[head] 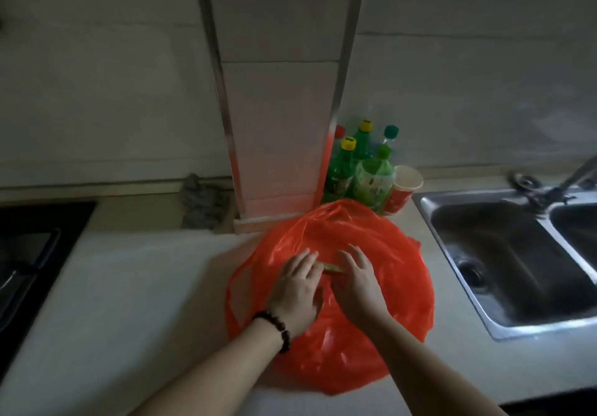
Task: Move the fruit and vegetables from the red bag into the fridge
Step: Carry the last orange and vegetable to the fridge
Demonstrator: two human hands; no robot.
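Note:
A red plastic bag [381, 289] lies bulging on the pale counter [129, 286], its handles loose at the left. Both my hands rest on top of it, palms down. My left hand [298, 289], with a dark bead bracelet at the wrist, and my right hand [357, 280] lie close together, fingers spread. Between their fingertips a small yellowish-green piece of produce [332, 268] shows at the bag's opening. Whether either hand grips it is unclear. The rest of the bag's contents are hidden. No fridge is in view.
Several green bottles [358, 170] and a red paper cup [402, 194] stand behind the bag beside a tiled pillar [277, 125]. A steel sink [517, 254] with a tap sits to the right. A black stove [29, 254] is at the left, a grey rag [202, 202] by the wall.

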